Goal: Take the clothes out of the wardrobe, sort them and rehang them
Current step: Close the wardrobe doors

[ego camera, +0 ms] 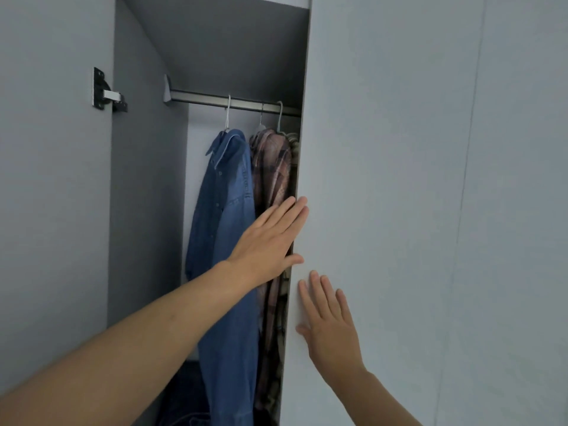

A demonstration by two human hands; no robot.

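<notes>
clothes hang inside the grey wardrobe (147,179), whose left door (52,210) stands open while the right door (399,179) covers the right part of the opening. on the left door a dark hinge (107,91) with a silver arm joins it to the side wall. across the top of the compartment runs a metal rail (215,101), and from it three hangers drop by their hooks. the blue denim shirt (224,241) hangs nearest the left, long and collar up, and just beside it on the right hangs the plaid shirt (272,186), partly hidden behind the right door's edge; a third garment behind that edge is too hidden to tell. dark cloth lies heaped on the wardrobe floor below. the left hand (266,244) reaches across in front of the shirts, its grip wide, fingers straight and flat against the edge of the right door. the right hand (330,324) lies flat on the door's face lower down, its grip wide too, holding nothing.
</notes>
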